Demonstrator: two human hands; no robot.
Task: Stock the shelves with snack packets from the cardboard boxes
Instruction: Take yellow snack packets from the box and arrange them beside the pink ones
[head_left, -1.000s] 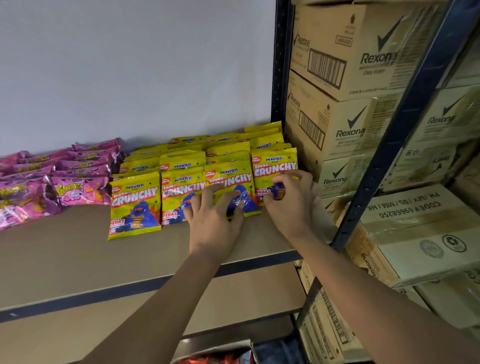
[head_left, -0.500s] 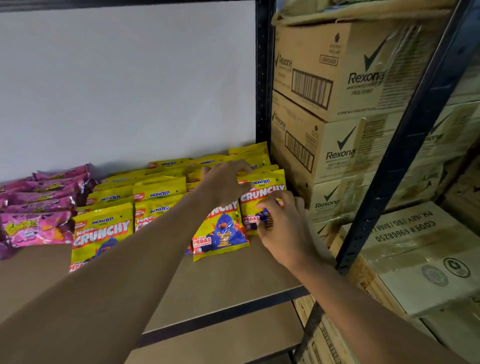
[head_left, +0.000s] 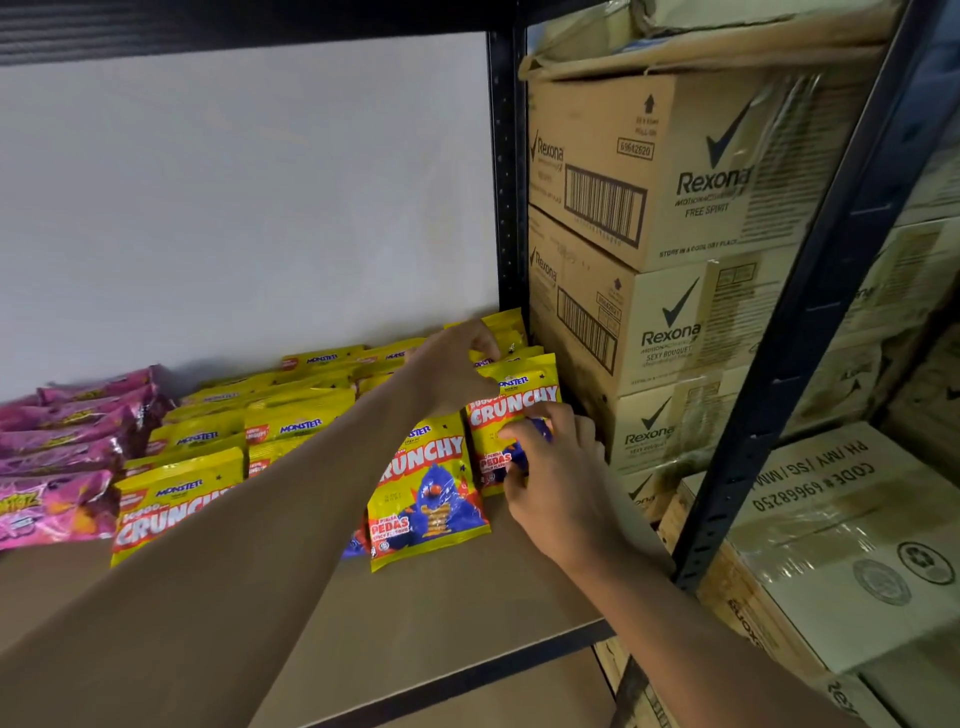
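Note:
Rows of yellow Crunchy snack packets (head_left: 291, 431) lie overlapping on the brown shelf board (head_left: 441, 618). My left hand (head_left: 457, 369) reaches over them to the back right, its fingers curled on the top edge of a rear yellow packet (head_left: 501, 332). My right hand (head_left: 556, 467) pinches the lower part of the rightmost front packet (head_left: 514, 400) beside the shelf post. Another front packet (head_left: 428, 493) lies free just left of it.
Pink snack packets (head_left: 67, 447) are stacked at the shelf's left. A dark metal post (head_left: 506, 197) bounds the shelf on the right; Rexona cardboard boxes (head_left: 675, 171) fill the neighbouring rack. A dark shelf beam (head_left: 234, 21) runs overhead.
My left hand left the front packet and reached up to the back row at the right. The right hand stays on the rightmost packet. The view has tilted upward and closer.

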